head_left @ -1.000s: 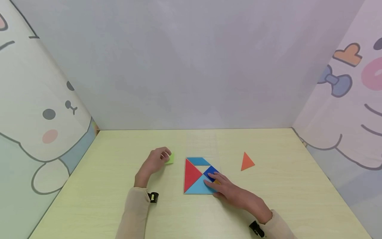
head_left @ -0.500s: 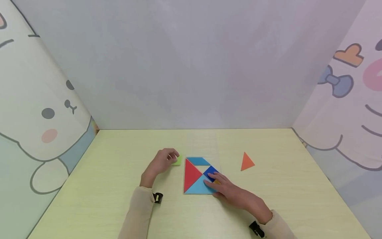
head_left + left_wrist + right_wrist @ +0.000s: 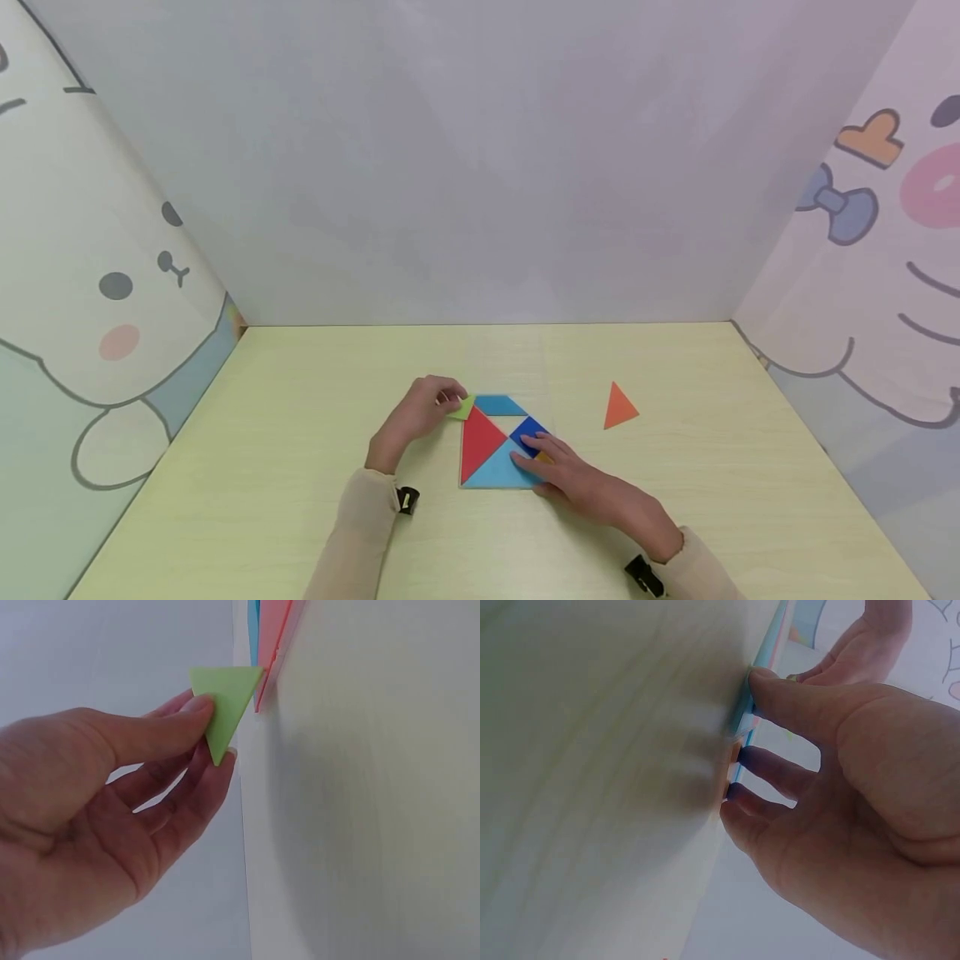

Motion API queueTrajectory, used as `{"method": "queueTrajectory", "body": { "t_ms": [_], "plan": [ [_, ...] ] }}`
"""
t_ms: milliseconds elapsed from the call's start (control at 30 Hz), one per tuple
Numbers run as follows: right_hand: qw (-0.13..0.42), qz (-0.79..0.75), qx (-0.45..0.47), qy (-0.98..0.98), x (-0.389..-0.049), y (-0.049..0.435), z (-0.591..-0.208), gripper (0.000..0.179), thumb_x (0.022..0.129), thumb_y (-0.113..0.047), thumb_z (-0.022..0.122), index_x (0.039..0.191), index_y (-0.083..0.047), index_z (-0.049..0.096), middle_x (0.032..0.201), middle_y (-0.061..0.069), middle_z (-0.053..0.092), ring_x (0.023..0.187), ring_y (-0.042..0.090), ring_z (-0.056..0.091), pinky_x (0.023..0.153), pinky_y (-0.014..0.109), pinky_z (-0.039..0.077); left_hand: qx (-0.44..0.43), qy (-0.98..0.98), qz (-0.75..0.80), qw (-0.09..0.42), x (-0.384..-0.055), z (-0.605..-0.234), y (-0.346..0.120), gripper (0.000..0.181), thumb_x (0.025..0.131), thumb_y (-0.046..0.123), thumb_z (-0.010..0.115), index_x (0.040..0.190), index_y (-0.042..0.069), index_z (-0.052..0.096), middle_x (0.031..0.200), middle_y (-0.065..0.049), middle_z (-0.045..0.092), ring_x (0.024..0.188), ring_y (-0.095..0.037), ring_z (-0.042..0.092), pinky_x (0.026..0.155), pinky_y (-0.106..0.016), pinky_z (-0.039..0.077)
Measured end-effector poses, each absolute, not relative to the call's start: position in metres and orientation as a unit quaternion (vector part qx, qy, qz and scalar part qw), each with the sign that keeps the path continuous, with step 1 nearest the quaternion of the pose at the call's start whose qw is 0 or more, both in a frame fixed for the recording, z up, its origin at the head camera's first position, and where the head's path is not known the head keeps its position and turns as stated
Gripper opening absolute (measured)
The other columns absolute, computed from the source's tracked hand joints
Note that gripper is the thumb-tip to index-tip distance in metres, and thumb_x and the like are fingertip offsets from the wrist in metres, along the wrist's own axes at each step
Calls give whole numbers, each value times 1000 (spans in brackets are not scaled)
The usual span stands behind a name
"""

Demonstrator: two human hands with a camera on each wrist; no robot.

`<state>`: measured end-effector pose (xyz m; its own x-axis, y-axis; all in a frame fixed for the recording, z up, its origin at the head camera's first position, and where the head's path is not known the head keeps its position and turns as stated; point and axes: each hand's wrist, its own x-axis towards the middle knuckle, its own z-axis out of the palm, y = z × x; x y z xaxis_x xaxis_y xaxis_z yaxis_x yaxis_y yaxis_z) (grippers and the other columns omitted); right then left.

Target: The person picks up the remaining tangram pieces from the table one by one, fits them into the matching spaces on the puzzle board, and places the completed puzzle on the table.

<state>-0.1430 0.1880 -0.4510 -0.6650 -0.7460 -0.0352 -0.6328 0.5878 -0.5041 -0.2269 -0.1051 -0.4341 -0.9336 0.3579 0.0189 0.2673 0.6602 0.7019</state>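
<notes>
My left hand [image 3: 423, 408] pinches a small light green triangle tangram piece [image 3: 232, 694] between thumb and fingers. The green piece overlaps the upper left corner of the tangram layout in the head view, above the tip of a red triangle [image 3: 480, 442]. Below and right of the red one lies a light blue triangle [image 3: 491, 472], and a blue parallelogram [image 3: 501, 405] runs along the top. My right hand [image 3: 581, 479] rests with spread fingers on the layout's right side, over a dark blue square [image 3: 528, 428] and a partly hidden yellow-orange piece [image 3: 546, 457]. A pale gap shows below the parallelogram.
An orange triangle piece [image 3: 621, 407] lies alone on the table [image 3: 750, 467], right of the layout. A grey-white backdrop [image 3: 487, 167] stands behind the table. Side panels with cartoon animals flank it.
My left hand has carried the green triangle rightward, from beside the layout to its upper left corner. My right hand has stayed in place.
</notes>
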Motion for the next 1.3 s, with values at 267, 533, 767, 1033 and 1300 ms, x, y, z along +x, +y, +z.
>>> {"method": "queueTrajectory", "body": {
  "t_ms": [267,533,767,1033,1300],
  "plan": [
    [121,-229,-389,884,-143,189,-451,53,105,-12,58,156,-8,45,162,21,33,147,44,28,107,49,48,174,907,377,67,-228,-437,-93,16,94,0,71,109,5,77,98,-6,70,89,-18,61,82,-33,56],
    [123,-232,-387,884,-142,189,-451,52,105,-11,57,156,-8,45,162,21,32,148,45,27,110,49,46,205,896,385,78,-227,-439,-84,19,96,-2,68,113,3,76,103,-6,71,91,-20,63,85,-35,58],
    [123,-231,-389,883,-142,189,-451,52,105,-11,58,155,-7,45,162,22,32,147,45,28,110,49,46,212,896,379,88,-228,-440,-77,20,98,-1,67,113,4,77,109,-8,72,96,-22,63,85,-33,59],
    [107,-235,-402,878,-143,188,-452,52,105,-12,58,155,-5,46,160,23,34,145,47,29,109,49,47,230,894,375,81,-228,-439,-70,20,97,-1,68,114,4,78,109,-9,73,101,-25,65,86,-34,59],
    [102,-232,-405,879,-144,188,-451,50,106,-12,57,154,-5,47,159,24,35,145,47,30,108,52,47,235,892,376,86,-228,-440,-61,20,99,1,66,115,4,78,110,-9,73,101,-24,65,90,-35,58]
  ]
}}
